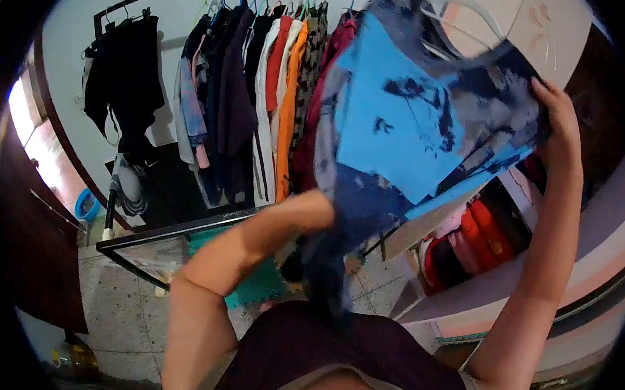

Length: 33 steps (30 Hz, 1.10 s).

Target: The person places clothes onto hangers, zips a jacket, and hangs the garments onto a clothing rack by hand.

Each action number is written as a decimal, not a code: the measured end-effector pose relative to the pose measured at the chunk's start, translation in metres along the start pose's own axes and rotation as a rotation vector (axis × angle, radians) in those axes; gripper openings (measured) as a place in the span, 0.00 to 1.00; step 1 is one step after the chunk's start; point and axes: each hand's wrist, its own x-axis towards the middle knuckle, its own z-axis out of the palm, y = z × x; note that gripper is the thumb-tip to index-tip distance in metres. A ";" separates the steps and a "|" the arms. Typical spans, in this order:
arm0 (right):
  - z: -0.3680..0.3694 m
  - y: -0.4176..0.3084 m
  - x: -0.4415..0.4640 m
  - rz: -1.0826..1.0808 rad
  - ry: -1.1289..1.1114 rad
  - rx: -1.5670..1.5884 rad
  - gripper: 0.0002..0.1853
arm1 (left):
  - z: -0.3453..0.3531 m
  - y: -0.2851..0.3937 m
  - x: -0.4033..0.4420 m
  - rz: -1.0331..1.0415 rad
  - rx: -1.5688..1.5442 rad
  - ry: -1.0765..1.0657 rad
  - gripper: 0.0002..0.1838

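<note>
A blue and dark grey patterned T-shirt (400,114) is held up in front of me, tilted, with its lower part hanging down towards my body. A white hanger (486,20) sits in its neck opening, and its upper part sticks out above the collar. My right hand (558,111) grips the shirt at the shoulder on the right side. My left hand reaches in at the shirt's left side; the wrist (319,210) shows, but the fabric hides the fingers.
A black metal clothes rack (181,225) carries several garments on hangers, among them an orange one (292,112) and black clothing (129,77) at the left. Folded red clothes (474,233) lie in an open cabinet at the right. A blue ring-shaped object (86,205) is near the doorway.
</note>
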 end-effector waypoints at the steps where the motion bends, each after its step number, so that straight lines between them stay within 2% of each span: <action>1: -0.002 0.009 0.000 0.005 -0.016 -0.016 0.15 | -0.019 0.000 0.009 0.030 0.118 0.063 0.13; 5: 0.008 0.034 0.007 0.033 -0.079 -0.035 0.13 | -0.084 -0.090 0.055 -0.030 0.642 0.352 0.14; 7: 0.026 0.036 0.012 0.041 -0.100 -0.035 0.11 | -0.116 -0.088 0.075 0.150 0.742 0.499 0.16; 10: 0.057 0.025 0.008 0.026 -0.152 -0.029 0.09 | -0.147 -0.089 0.084 0.149 0.500 0.497 0.18; 11: 0.067 0.019 0.009 0.028 -0.160 -0.012 0.09 | -0.158 -0.100 0.084 0.134 0.327 0.498 0.18; 13: 0.084 0.010 0.011 0.032 -0.169 0.019 0.09 | -0.192 -0.087 0.083 0.157 0.326 0.387 0.15; 15: 0.097 0.007 0.021 0.007 -0.158 -0.018 0.09 | -0.210 -0.111 0.082 0.011 -0.295 0.449 0.15; 16: 0.106 0.005 0.027 -0.004 -0.157 -0.035 0.09 | -0.218 -0.120 0.087 -0.084 -0.439 0.534 0.18; 18: 0.125 0.000 0.035 0.026 -0.102 -0.074 0.09 | -0.229 -0.141 0.102 -0.284 -0.308 0.581 0.19; 20: 0.136 -0.002 0.047 0.030 -0.106 -0.111 0.09 | -0.233 -0.160 0.120 0.056 -0.095 0.572 0.20; 22: 0.134 0.001 0.060 0.021 -0.131 -0.152 0.10 | -0.238 -0.186 0.128 -0.099 0.145 0.425 0.19; 24: 0.127 0.005 0.065 0.029 -0.077 -0.163 0.10 | -0.241 -0.195 0.133 -0.244 0.143 0.278 0.19; 26: 0.118 0.009 0.065 0.053 0.045 -0.151 0.10 | -0.243 -0.192 0.134 -0.378 -0.108 0.142 0.18; 27: 0.114 0.010 0.066 0.060 0.015 -0.154 0.10 | -0.245 -0.193 0.135 -0.442 -0.233 0.075 0.18; 30: 0.105 0.016 0.062 0.091 -0.029 -0.112 0.10 | -0.260 -0.208 0.136 -0.469 0.086 -0.036 0.19; 33: 0.107 0.020 0.057 0.090 -0.051 -0.059 0.10 | -0.271 -0.214 0.129 -0.285 -0.010 -0.202 0.22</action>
